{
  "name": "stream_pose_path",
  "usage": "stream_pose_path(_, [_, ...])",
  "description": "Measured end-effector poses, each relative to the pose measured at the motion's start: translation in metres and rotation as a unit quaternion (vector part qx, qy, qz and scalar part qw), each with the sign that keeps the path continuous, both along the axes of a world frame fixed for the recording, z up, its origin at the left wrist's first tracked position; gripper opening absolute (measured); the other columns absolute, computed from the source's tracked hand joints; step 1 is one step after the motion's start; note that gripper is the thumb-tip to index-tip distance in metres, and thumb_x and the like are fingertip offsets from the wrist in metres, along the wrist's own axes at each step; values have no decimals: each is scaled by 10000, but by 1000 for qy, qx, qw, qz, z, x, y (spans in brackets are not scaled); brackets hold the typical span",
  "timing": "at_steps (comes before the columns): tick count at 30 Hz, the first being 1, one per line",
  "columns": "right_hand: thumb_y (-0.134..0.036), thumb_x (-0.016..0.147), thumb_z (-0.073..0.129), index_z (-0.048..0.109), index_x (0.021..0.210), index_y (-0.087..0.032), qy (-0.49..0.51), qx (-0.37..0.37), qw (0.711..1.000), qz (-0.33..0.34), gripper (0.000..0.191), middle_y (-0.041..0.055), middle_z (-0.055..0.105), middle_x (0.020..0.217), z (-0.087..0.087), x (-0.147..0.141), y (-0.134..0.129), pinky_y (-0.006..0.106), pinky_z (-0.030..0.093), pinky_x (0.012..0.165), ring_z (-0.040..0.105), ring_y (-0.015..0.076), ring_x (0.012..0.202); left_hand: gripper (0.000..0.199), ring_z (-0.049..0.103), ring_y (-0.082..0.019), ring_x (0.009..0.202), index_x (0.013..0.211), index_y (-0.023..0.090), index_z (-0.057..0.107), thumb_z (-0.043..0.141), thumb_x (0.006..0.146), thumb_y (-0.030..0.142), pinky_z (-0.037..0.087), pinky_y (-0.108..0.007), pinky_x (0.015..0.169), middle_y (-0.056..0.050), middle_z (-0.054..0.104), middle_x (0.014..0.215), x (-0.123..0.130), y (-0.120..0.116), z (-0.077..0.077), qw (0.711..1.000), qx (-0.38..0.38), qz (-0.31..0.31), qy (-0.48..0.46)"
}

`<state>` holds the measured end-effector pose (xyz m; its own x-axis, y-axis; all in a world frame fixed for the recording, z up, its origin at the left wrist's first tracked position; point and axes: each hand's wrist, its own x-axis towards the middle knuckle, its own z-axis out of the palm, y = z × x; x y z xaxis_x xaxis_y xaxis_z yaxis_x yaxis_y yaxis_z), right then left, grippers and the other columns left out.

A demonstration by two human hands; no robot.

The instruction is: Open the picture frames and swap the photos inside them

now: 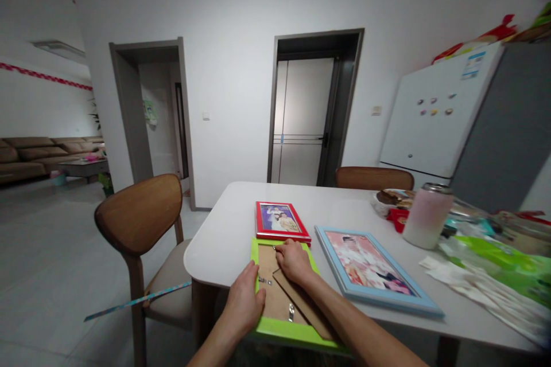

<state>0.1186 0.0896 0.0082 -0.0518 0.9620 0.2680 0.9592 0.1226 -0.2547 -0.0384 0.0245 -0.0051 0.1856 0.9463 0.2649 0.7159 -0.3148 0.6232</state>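
A bright green picture frame (pixel 284 330) lies face down at the near edge of the white table, its brown backing board (pixel 269 266) facing up. My left hand (pixel 246 301) grips the frame's left side, thumb on top. Bent over the backing near the far edge is my right hand (pixel 295 261), its fingers closed at a small metal clip (pixel 274 248). The board's hinged brown stand (pixel 301 301) slants under my right forearm. Another metal fitting (pixel 291 312) shows near the lower edge of the backing.
Just beyond lies a red-framed photo (pixel 279 219); to the right, a blue-framed picture (pixel 374 266). A pink-white tumbler (pixel 428 215), white gloves (pixel 477 292) and a green plastic package (pixel 503 258) crowd the table's right side. A wooden chair (pixel 142 218) stands at left.
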Motion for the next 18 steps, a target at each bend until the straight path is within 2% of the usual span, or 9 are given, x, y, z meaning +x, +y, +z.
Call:
stream_pose_path(5, [-298, 764, 401, 626, 948, -241, 2, 0, 1000, -8, 296, 83, 568, 937, -4, 2, 3, 294, 339, 718, 474, 208, 879, 503, 388, -181, 1142, 1159, 52, 433, 449, 662, 127, 256, -258, 982, -131, 432, 1239, 1, -1, 0, 1000, 5, 2, 10])
stream_pose_path(12, [-303, 763, 408, 647, 886, -284, 17, 3, 1000, 3, 270, 69, 575, 924, 2, -2, 0, 308, 335, 686, 473, 215, 876, 500, 393, -176, 1137, 1162, 49, 427, 439, 666, 109, 260, -261, 980, -132, 438, 1234, 3, 0, 0, 1000, 8, 6, 8])
stream_pose_path(16, [-318, 750, 435, 615, 966, -258, 31, 14, 999, 31, 287, 64, 584, 933, 6, -3, -14, 295, 336, 726, 489, 191, 870, 505, 402, -158, 1131, 1161, 104, 430, 446, 656, 105, 263, -256, 976, -97, 452, 1229, 2, 1, -1, 1000, 8, 13, 1])
stream_pose_path(18, [-358, 723, 476, 617, 954, -253, 45, 22, 996, 80, 290, 50, 575, 984, 7, -5, -26, 284, 330, 766, 486, 184, 902, 500, 408, -158, 1126, 1159, 104, 431, 447, 659, 112, 270, -256, 973, -98, 460, 1222, 2, 1, -3, 1000, 11, 12, -8])
